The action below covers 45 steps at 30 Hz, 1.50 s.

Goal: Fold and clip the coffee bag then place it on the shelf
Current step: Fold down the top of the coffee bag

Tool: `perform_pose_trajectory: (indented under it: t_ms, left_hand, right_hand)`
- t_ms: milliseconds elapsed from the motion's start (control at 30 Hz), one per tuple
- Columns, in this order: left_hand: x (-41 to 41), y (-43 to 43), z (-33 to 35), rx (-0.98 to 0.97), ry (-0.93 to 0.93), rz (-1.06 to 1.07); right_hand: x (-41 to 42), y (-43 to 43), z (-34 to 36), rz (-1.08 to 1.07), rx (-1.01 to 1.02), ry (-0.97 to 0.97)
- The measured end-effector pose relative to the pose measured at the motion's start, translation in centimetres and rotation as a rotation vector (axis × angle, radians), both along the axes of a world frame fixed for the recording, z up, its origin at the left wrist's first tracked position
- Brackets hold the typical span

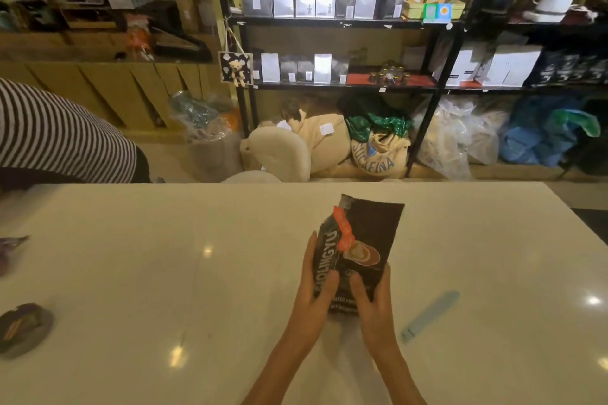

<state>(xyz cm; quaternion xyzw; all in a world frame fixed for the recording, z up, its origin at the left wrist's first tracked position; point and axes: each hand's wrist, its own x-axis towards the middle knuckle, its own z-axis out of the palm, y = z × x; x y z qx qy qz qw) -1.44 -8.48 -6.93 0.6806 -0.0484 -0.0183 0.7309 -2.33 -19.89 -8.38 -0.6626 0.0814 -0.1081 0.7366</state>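
A dark brown coffee bag (368, 233) with a coffee-cup picture and an orange design stands upright on the white table (164, 273), its flat top unfolded. My left hand (314, 286) grips the bag's lower left side, thumb on its front. My right hand (370, 296) holds the lower right side, thumb also on the front. A light blue clip (431, 314) lies flat on the table, to the right of my right hand and apart from it. The black metal shelf (329, 23) with several coffee bags stands beyond the table's far edge.
A person in a striped shirt (56, 135) leans in at the left, past the table's far edge. Two dark packets (23, 325) lie at the table's left edge. Sacks and plastic bags (378, 138) crowd the floor under the shelf.
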Motion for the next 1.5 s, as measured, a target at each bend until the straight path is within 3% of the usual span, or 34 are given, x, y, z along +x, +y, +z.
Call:
perform_pose_trajectory:
  t_ms: [667,900,1033,1200,1300,1367,1500]
  left_hand:
    - [-1.6,1.1,-0.7,-0.118,0.105,0.049]
    - [0.1,1.5,-0.7,0.004,0.182,0.183]
    - [2.4,2.1,1.1,0.108,0.073,0.149]
    - [4.6,1.7,2.7,0.110,0.110,0.204]
    - [4.6,1.1,3.8,0.028,0.130,0.238]
    - [4.1,0.4,4.1,0.094,0.052,0.234]
    - [3.6,-0.3,4.2,0.118,-0.012,0.441]
  right_hand:
    - [-1.0,0.0,-2.6,0.117,-0.010,0.060]
    - [-0.2,-0.1,-3.2,0.145,-0.019,0.114]
    - [1.5,-1.3,-0.1,0.195,0.010,0.014]
    - [3.6,-2.0,2.9,0.092,-0.302,-0.120]
    - [3.9,-2.0,3.6,0.100,-0.327,-0.190]
    - [3.9,-1.8,3.9,0.051,-0.312,-0.195]
    - [4.0,-0.1,4.6,-0.072,-0.475,-0.272]
